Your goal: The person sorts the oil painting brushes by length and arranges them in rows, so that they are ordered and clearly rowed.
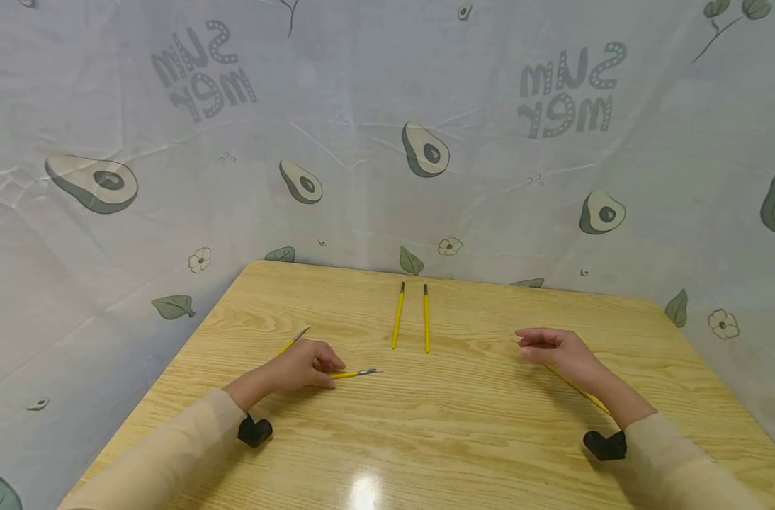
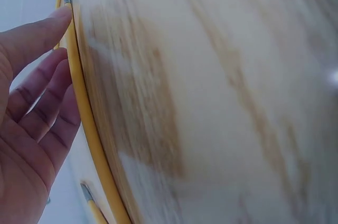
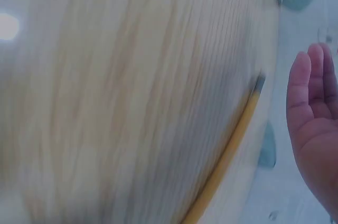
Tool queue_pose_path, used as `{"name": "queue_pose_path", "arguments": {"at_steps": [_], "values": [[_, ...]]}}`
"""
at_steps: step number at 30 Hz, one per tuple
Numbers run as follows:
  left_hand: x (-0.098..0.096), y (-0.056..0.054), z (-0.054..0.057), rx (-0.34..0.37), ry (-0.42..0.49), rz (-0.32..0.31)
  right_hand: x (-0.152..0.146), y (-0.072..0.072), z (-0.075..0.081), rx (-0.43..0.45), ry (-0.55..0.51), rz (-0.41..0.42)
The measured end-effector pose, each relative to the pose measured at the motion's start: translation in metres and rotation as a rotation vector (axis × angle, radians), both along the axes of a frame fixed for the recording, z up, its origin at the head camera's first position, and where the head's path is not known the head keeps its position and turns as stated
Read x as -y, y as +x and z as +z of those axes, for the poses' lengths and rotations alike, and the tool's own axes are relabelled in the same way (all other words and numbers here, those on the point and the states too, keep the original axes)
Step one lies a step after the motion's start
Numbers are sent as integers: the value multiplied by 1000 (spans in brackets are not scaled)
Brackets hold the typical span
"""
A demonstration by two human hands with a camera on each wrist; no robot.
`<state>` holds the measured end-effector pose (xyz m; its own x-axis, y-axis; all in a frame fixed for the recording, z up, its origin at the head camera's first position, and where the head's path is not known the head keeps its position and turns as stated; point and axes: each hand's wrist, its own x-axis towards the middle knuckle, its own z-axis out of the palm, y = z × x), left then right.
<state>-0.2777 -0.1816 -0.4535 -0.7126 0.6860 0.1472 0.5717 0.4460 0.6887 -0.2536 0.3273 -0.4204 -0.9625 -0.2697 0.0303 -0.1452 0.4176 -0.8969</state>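
Observation:
My left hand (image 1: 301, 366) pinches a yellow paintbrush (image 1: 346, 375) between thumb and fingers, low over the left of the table. In the left wrist view this paintbrush (image 2: 87, 92) runs along the tabletop, with the thumb near its metal collar. Behind that hand lies a second paintbrush (image 1: 290, 346), partly hidden by it. My right hand (image 1: 569, 356) hovers with relaxed fingers above another paintbrush (image 1: 579, 389) on the right. The right wrist view shows that paintbrush (image 3: 227, 152) lying apart from the fingers.
Two more yellow paintbrushes, a left one (image 1: 397, 319) and a right one (image 1: 427, 322), lie side by side near the back middle of the wooden table (image 1: 426, 439). A printed cloth (image 1: 362, 142) hangs behind the table and along its sides.

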Motion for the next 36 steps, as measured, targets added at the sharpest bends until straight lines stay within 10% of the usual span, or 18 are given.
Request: {"name": "queue_pose_path", "arguments": {"at_steps": [36], "values": [[3, -3, -6, 32, 14, 28, -66, 1, -23, 91, 127, 20]]}}
